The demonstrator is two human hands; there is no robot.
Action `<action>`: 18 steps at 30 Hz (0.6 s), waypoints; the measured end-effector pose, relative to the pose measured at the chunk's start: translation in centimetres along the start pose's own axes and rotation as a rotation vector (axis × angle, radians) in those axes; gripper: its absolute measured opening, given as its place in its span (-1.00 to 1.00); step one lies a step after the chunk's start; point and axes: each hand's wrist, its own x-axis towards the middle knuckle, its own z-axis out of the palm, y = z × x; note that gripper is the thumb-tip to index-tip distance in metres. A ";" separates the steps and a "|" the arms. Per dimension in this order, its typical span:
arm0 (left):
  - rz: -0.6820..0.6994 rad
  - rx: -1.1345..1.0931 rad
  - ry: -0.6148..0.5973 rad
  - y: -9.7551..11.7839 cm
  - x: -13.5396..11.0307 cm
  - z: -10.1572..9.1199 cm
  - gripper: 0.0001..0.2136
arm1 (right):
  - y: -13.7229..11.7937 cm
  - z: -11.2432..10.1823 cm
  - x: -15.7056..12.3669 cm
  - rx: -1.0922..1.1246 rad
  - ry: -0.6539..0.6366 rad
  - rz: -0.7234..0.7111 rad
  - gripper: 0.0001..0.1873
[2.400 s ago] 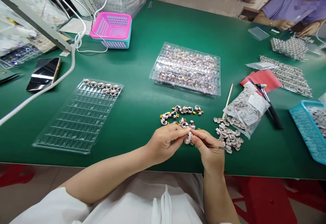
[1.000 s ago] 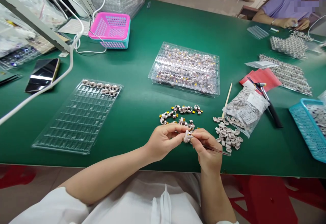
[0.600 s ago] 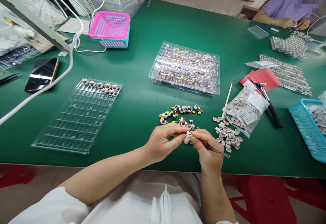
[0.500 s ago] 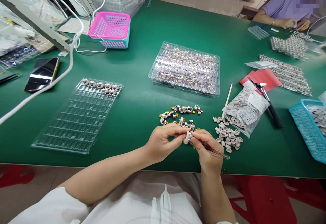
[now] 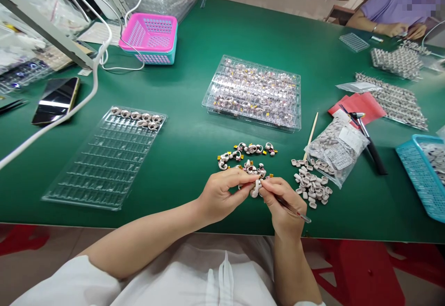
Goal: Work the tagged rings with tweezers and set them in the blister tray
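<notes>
My left hand (image 5: 222, 194) pinches a small pale ring-shaped part (image 5: 256, 189) just above the near edge of the green table (image 5: 187, 148). My right hand (image 5: 283, 206) meets it from the right, fingers closed on a thin metal tool (image 5: 294, 210) whose tip touches the part. Just beyond my fingers lies a loose cluster of similar parts with yellow tabs (image 5: 246, 155). A heap of small pale oval pieces (image 5: 311, 185) lies to the right of my right hand.
A clear tray (image 5: 107, 157) with one row of parts lies at left; a full clear tray (image 5: 253, 92) sits in the middle. Nearby are a plastic bag of pieces (image 5: 335, 148), a wooden stick (image 5: 311, 134), a blue basket (image 5: 422, 171), a pink basket (image 5: 149, 37), a phone (image 5: 55, 99). A co-worker's hands (image 5: 399, 30) work far right.
Both hands stay together on the same small part. The tool in my right hand has tilted a little, its far end swinging lower and nearer to me.
</notes>
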 end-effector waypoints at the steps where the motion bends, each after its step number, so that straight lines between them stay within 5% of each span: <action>1: 0.005 0.007 -0.005 0.0 0.0 0.0 -0.78 | 0.0 0.0 0.0 -0.005 0.002 -0.002 -0.66; 12: 0.055 0.062 -0.036 -0.2 -0.2 -0.1 -0.74 | -0.7 -0.3 0.3 0.000 -0.035 0.067 -0.72; 18: 0.080 0.076 -0.096 -0.2 0.0 -0.4 -0.71 | -0.9 -0.8 0.6 -0.003 -0.166 0.191 -0.72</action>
